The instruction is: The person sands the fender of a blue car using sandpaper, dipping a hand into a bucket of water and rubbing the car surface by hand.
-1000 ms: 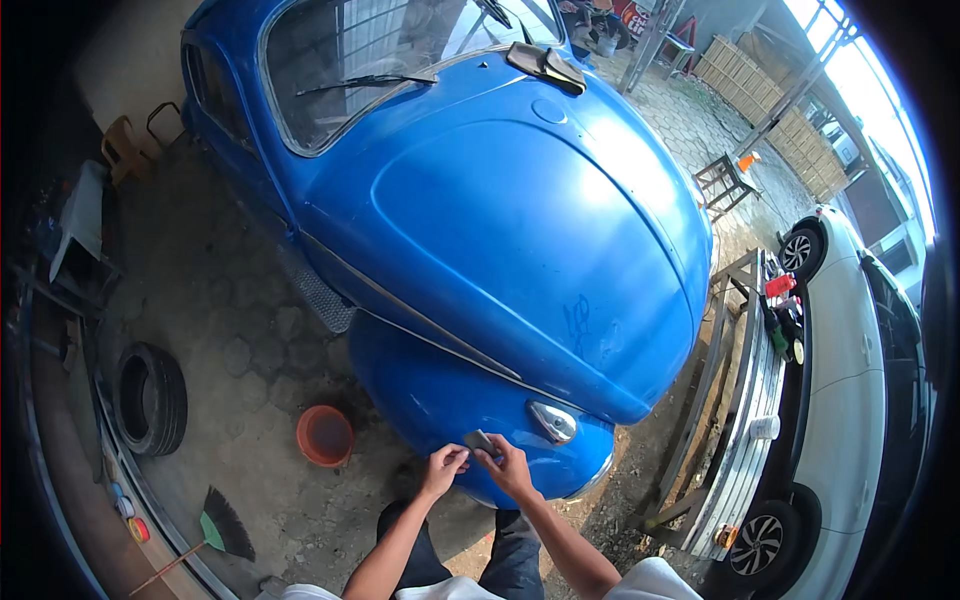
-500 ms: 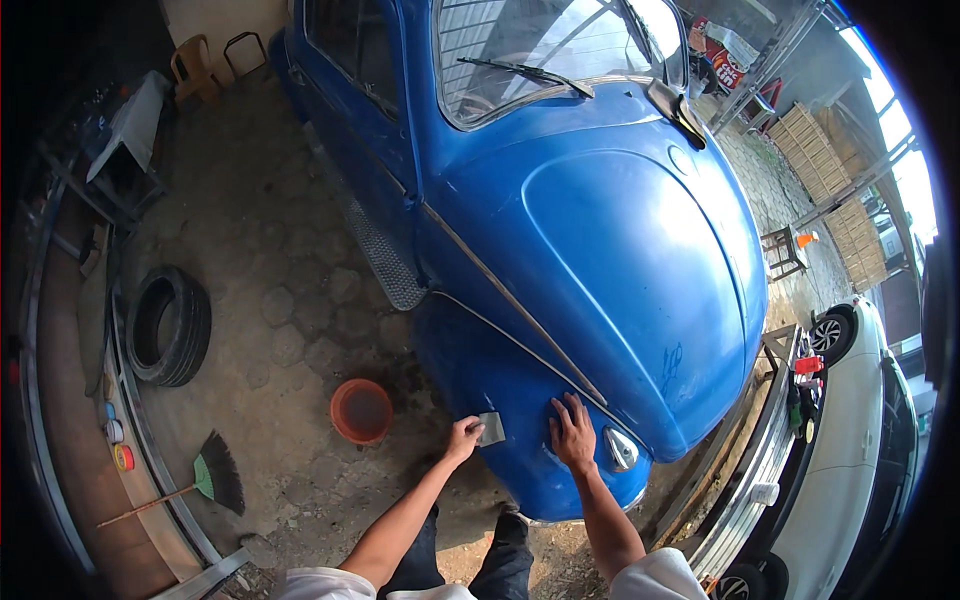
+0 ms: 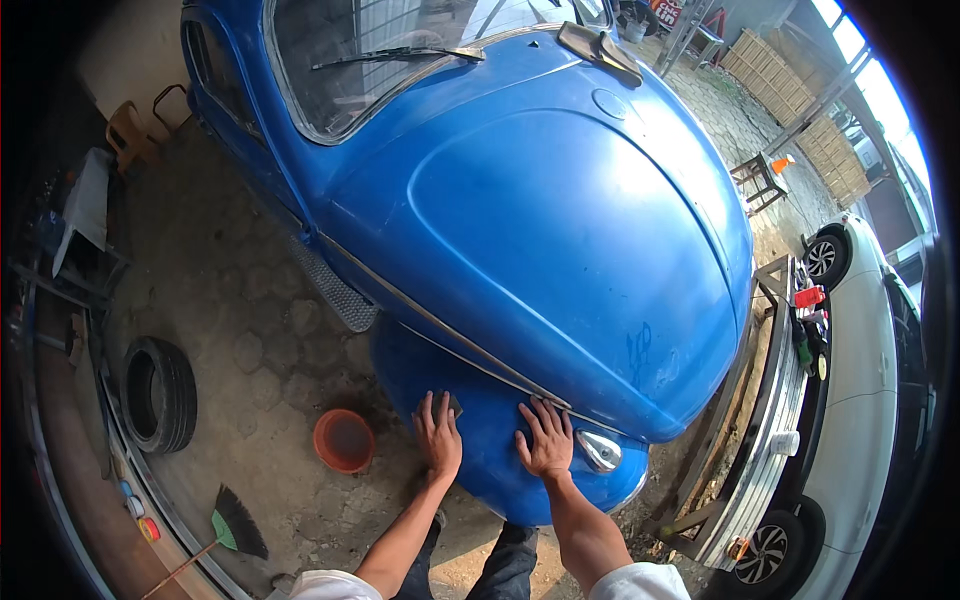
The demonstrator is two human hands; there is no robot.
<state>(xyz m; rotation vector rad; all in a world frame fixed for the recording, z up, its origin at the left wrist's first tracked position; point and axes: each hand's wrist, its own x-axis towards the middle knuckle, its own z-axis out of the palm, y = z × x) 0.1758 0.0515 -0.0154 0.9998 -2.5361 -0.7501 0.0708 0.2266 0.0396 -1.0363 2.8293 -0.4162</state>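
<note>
My left hand (image 3: 438, 438) presses down on the blue front fender (image 3: 500, 475) of a rounded old car. Under its fingers is a small grey piece of sandpaper (image 3: 455, 406), mostly covered, with one corner showing beside the index finger. My right hand (image 3: 547, 440) lies flat on the same fender with its fingers spread, holding nothing. Just right of it sits a chrome-trimmed lamp (image 3: 600, 452). Above both hands, a seam with trim separates the fender from the blue hood (image 3: 560, 230).
A reddish bucket of liquid (image 3: 343, 441) stands on the ground at left, near a loose tyre (image 3: 160, 395) and a broom (image 3: 238, 525). On the right, a bench (image 3: 745, 490) carries small items beside a parked white car (image 3: 850, 400).
My left hand has gone from pinching the grey piece by its edge to lying over it on the fender. My right hand stays flat there. The view has shifted.
</note>
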